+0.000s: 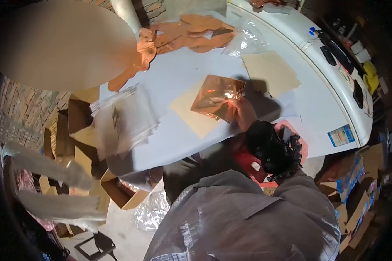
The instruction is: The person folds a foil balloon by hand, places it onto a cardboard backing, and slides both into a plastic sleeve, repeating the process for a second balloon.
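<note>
My right hand (244, 112) grips the lower right corner of a shiny copper-coloured foil pouch (220, 96), holding it over a cream paper sheet (189, 111) on the white tabletop (161, 152). A black ruffled cuff (270, 145) covers the wrist. My left hand does not show in this view. Left of the pouch is a stack of clear printed plastic bags (126, 117), smeared by motion. More copper foil pouches (187, 37) lie in a loose spread along the far edge.
A crumpled clear bag (246, 39) and another cream sheet (272, 71) lie at the back right. The white appliance edge (322, 78) curves along the right. Cardboard boxes (122, 191) stand low on the left, near a clear plastic bag (152, 211) on the floor.
</note>
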